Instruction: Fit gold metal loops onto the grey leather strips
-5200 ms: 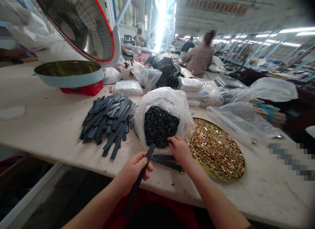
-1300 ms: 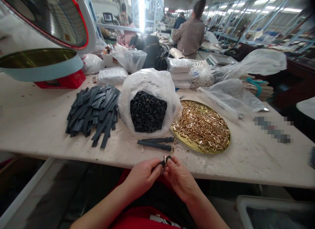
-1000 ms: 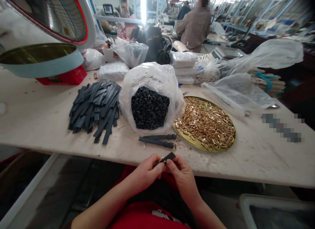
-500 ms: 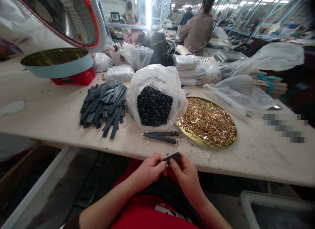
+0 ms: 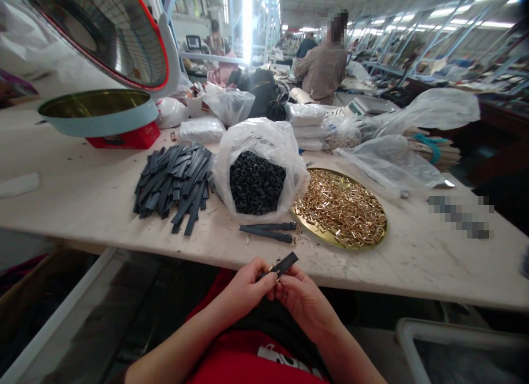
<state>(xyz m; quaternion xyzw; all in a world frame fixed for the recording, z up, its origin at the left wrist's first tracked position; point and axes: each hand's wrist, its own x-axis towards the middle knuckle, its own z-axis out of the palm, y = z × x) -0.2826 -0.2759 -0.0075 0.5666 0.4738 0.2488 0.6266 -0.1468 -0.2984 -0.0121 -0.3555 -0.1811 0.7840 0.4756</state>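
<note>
Just off the table's front edge, my left hand (image 5: 255, 280) pinches a dark strap (image 5: 286, 263) with a small gold buckle (image 5: 271, 268) on it. My right hand (image 5: 298, 296) is closed at the strap's underside, its thumb and fingertips near the buckle. The strap's free end points up and to the right; its other end is mostly hidden by my fingers. Beyond my hands lie two straps fitted with gold buckles (image 5: 268, 230). A pile of loose dark straps (image 5: 173, 180) is at the left, beside a plastic bag (image 5: 289, 147) of small black loops (image 5: 257, 183).
A round gold tray (image 5: 320, 234) of gold buckles (image 5: 343, 205) stands right of the bag. A tin lid (image 5: 103, 122) on a red box (image 5: 124, 141) and a fan (image 5: 119, 37) are at the left. Plastic bags (image 5: 388, 163) lie back right. Another person (image 5: 322, 70) is farther off.
The strap's free end now extends farther out from my fingers and tilts up more steeply. My right hand has slid lower, under the strap. The camera view has shifted slightly.
</note>
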